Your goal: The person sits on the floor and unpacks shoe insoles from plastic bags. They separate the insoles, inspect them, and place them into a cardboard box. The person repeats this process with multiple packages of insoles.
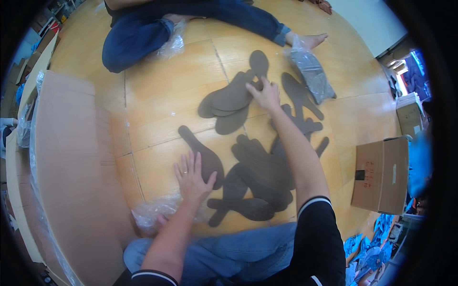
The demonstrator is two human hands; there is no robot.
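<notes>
Dark grey-brown shoe insoles lie spread over the floor in loose overlapping groups. Fingers spread, my left hand (192, 181) rests at the edge of a single insole (205, 157) lying apart on the left. Farther off, my right hand (267, 97) reaches into a fanned pile of insoles (229, 101), its fingers bent and closed at the pile's right edge on an insole (259, 63) that points away from me. Between my arms lies a thick heap of insoles (262, 167), and a lone insole (245, 208) crosses its near side.
A tall cardboard carton (71, 167) stands close on my left, crumpled clear plastic (157, 209) beside it. A filled plastic bag (312, 71) lies at the far right, near a seated person's bare foot (313, 41). Another cardboard box (380, 175) stands right.
</notes>
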